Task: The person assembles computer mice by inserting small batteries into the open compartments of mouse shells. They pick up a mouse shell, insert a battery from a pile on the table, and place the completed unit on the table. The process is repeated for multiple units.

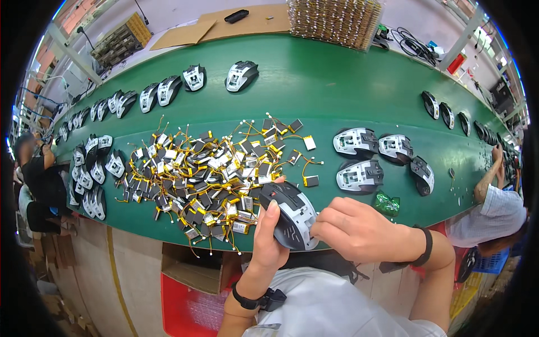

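My left hand (266, 236) is wrapped round a black and white computer mouse (289, 216), holding it tilted above the near edge of the green bench, thumb on its dark shell. Against the mouse's right side, my right hand (351, 229) has its fingers pinched together; whatever lies between them is hidden. Just beyond my left hand spreads a heap of small battery packs (208, 174), silver and dark with yellow tape and thin wires. To the right of the held mouse, several more mice (359, 175) lie grouped on the bench, beside a crumpled green wrapper (386, 203).
Rows of mice (159, 92) line the far belt and left side. At the back stand a stack of trays (335, 21) and flat cardboard (241, 19). Below the bench are a cardboard box (193, 268) and red bin (174, 309). Other people (491, 208) sit at right and left.
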Demonstrator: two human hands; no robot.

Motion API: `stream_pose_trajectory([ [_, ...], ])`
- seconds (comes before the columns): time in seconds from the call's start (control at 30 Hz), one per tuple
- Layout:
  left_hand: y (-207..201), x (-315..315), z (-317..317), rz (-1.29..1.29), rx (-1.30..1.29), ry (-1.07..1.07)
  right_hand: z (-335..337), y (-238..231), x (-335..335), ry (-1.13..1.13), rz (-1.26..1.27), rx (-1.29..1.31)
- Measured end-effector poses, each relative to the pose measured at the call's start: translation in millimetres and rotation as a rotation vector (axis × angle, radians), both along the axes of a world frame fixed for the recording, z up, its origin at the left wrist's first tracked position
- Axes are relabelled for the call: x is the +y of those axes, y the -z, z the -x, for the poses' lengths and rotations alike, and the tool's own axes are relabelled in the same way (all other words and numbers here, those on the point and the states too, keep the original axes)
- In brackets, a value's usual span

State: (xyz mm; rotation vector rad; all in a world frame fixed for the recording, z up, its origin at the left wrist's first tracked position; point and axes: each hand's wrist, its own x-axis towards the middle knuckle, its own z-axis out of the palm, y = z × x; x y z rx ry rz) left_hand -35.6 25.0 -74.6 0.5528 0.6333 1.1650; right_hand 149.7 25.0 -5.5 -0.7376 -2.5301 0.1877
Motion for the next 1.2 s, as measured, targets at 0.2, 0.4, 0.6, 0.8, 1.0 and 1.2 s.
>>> stream_pose_trajectory([
  [0.2,-6.4,0.0,-3.3,-0.006,-0.119,0.020,7.1,-7.7,-7.9,0.068,-0.074,-0.071],
  [0.4,-7.7,3.4,-18.1,0.068,-0.121,-0.101,9.0,-9.5,-12.4,0.078,-0.116,-0.135],
  [0.6,-8.3,6.7,-16.8,0.160,-0.192,0.036,1.7,-16.1,-7.7,-0.031,-0.143,-0.171],
  [0.8,-12.5,6.3,-20.5,0.090,-0.220,-0.022,0.4,-22.8,-4.4,-0.005,-0.055,-0.172],
  [1.0,-4.1,9.8,-15.7,0.081,-0.136,0.042,2.0,-15.8,-8.4,-0.006,-0.172,-0.206],
  [1.2,-1.7,11.8,-16.6,0.069,-0.159,0.073,-1.2,-13.6,2.2,-0.004,-0.114,-0.115],
])
